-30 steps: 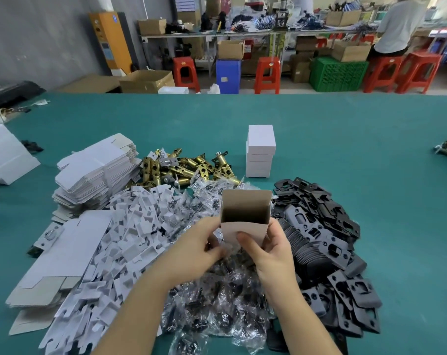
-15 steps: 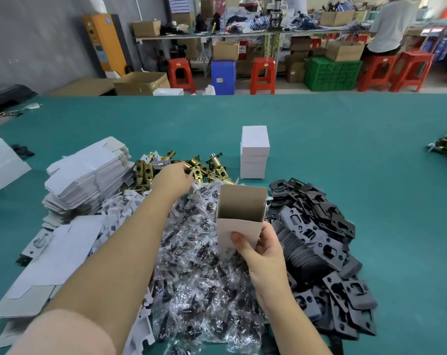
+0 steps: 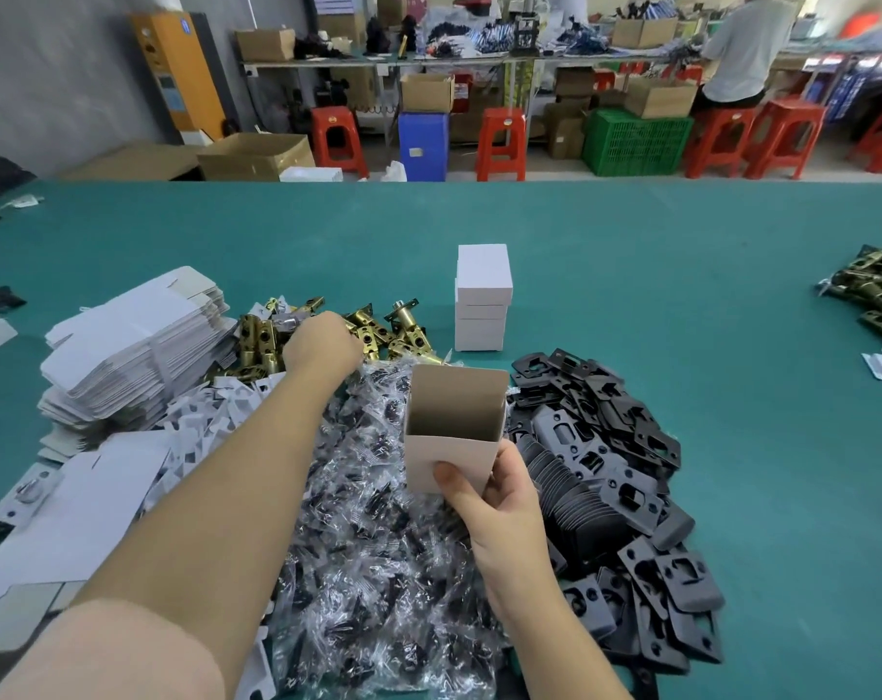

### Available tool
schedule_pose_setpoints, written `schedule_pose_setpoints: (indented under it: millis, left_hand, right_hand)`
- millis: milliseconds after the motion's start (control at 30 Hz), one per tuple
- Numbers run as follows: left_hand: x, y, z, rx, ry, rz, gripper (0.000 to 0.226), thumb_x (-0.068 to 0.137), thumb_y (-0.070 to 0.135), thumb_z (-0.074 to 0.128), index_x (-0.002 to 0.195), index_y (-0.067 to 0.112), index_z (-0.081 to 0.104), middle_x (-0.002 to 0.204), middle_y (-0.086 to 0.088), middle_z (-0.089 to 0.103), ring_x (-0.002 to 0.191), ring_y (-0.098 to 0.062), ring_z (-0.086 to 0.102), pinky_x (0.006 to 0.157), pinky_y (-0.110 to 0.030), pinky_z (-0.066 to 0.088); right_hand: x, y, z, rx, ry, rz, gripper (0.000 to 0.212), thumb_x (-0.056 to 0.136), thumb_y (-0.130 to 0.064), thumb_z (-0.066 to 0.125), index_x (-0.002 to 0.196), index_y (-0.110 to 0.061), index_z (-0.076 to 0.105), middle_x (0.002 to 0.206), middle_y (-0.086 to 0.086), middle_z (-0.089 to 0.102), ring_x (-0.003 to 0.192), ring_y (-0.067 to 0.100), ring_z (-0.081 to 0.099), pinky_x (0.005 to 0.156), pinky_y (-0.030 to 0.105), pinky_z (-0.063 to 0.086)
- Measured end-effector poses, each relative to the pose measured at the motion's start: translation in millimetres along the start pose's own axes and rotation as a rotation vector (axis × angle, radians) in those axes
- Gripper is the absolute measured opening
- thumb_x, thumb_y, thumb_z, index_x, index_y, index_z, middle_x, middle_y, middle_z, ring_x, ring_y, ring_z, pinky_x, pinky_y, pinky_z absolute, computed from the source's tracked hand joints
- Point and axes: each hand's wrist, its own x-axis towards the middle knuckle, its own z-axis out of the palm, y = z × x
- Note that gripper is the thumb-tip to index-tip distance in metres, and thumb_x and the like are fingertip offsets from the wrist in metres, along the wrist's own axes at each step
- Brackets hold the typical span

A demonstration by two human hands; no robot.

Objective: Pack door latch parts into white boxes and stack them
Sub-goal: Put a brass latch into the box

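My right hand (image 3: 499, 502) grips an open white box (image 3: 454, 431) upright, its empty brown inside facing me, above a heap of clear bags of screws (image 3: 378, 548). My left hand (image 3: 320, 343) reaches far forward into the pile of brass door latches (image 3: 373, 330), fingers curled down among them; whether it holds a latch is hidden. A stack of closed white boxes (image 3: 481, 305) stands behind on the green table (image 3: 681, 295). Black strike plates (image 3: 610, 477) lie heaped at the right.
Flat white box blanks (image 3: 131, 346) are stacked at the left, with white card inserts (image 3: 196, 426) spilled beside them. More brass latches (image 3: 873, 295) lie at the far right edge. Beyond the table stand red stools, cartons, and a seated person.
My left hand left the box and reached forward-left into the brass latch pile. My right hand keeps the open box, now held alone.
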Motion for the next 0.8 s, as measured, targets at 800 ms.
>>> schedule_pose_setpoints:
  millis: [800]
  left_hand:
    - [-148,-65,-28,-0.433,-0.443,0.195,0.021,0.1,0.013,0.056,0.097,0.032,0.066,0.076,-0.003,0.068,0.048,-0.009,0.048,0.042,-0.021,0.037]
  right_hand:
    - [1,-1,-2,0.129,0.088,0.029,0.041,0.074,-0.033,0.08,0.114,-0.03,0.072,0.107,-0.004,0.078,0.099,0.012,0.074,0.09,0.036,0.061]
